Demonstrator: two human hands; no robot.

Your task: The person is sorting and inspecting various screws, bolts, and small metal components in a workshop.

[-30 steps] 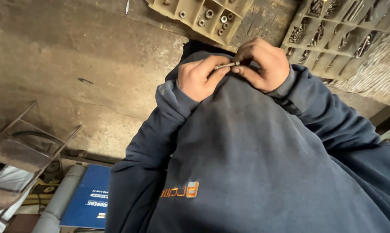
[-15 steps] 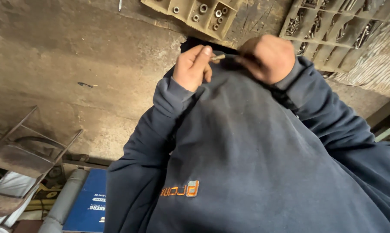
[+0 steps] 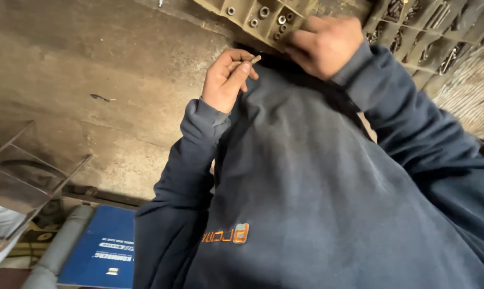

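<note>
Our left hand (image 3: pixel 227 80) pinches a small bolt (image 3: pixel 254 59) betw. thumb & fingers, just near the tan parts tray (image 3: pixel 263 21), right hand (image 3: pixel 325 45) curled at the tray's edge, nothing visibly held — we'd keep that pinch firm.

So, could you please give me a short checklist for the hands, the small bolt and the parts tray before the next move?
1. Left hand grips the small bolt in its fingertips: ok.
2. Bolt end free, not covered: ok.
3. Right hand at the edge of the beige parts tray: ok.
4. Right hand holds something: cannot tell, fingers curled.
5. Tray compartments with nuts in view: ok.
6. Thread condition of the bolt: cannot tell, too small.
</note>
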